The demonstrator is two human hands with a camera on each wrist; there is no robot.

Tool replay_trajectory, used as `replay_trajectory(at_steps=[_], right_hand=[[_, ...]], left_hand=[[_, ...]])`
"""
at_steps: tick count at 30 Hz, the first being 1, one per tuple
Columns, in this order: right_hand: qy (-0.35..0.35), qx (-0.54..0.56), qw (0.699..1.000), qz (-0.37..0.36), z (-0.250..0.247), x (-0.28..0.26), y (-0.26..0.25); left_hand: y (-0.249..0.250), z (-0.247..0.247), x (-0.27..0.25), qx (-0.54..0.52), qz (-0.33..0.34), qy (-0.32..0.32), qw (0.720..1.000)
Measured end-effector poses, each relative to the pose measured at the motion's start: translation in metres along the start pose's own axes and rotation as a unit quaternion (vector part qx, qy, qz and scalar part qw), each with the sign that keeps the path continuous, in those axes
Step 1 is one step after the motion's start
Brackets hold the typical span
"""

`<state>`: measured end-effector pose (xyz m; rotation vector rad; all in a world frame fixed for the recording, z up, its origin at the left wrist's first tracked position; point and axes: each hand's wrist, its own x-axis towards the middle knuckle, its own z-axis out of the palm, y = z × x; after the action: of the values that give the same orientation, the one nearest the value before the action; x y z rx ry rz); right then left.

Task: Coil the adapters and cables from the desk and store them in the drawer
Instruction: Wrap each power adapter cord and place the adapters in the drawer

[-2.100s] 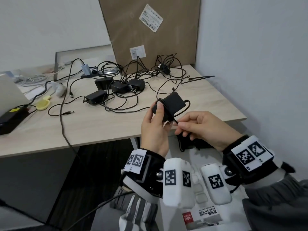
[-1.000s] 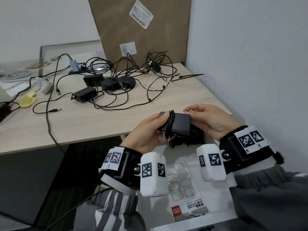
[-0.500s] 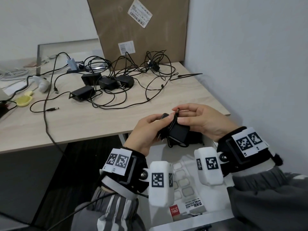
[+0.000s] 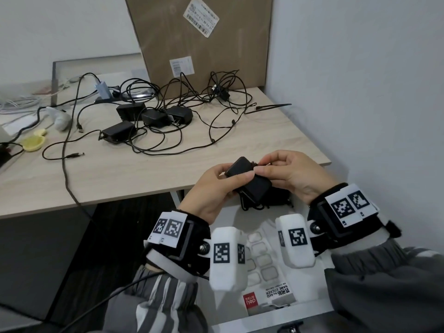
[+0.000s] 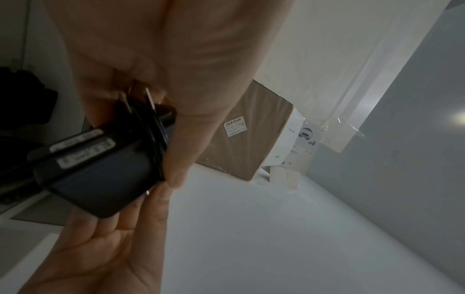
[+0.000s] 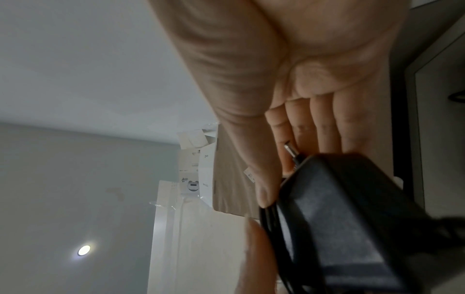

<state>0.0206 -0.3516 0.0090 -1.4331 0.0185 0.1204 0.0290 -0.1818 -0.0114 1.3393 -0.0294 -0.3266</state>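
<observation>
Fingers of both hands close on one black adapter [image 4: 249,181] held above the open drawer [image 4: 269,306], just off the near edge of the desk [image 4: 120,179]. Left hand [image 4: 211,188]: thumb across the adapter's upper face, fingers curled beneath. Right hand [image 4: 295,174]: thumb and fingertips pinching the far end, where the metal tip of the plug [image 6: 289,149] shows beside the wound cable [image 5: 153,135] — several black turns around the body's middle. Long axis of the adapter runs obliquely, from upper left near the desk edge down toward the right wrist; the drawer lies directly below, so the storing move is judged a short downward one, with the right hand nearer the dark bundle [image 4: 276,200] already lying at the drawer's back. Whether the cable end is yet tucked cannot be told. Remaining adapters [image 4: 149,116] and loose cables [image 4: 211,116] lie tangled well apart, at the far side of the desk.
</observation>
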Motion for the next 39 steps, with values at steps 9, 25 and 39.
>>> replay_trajectory(at_steps=[9,25,39], right_hand=[[0.008,-0.004,1.0,0.025,-0.002,-0.007,0.002],[0.006,-0.011,0.997,0.082,-0.01,-0.017,0.012],[0.085,0.01,0.993,0.08,-0.018,-0.01,0.018]], left_hand=[[-0.005,0.009,-0.008,-0.021,-0.008,0.009,1.0],[-0.021,-0.006,-0.019,-0.003,-0.1,0.057,0.993],[-0.083,-0.047,0.071,0.145,-0.169,0.19,0.956]])
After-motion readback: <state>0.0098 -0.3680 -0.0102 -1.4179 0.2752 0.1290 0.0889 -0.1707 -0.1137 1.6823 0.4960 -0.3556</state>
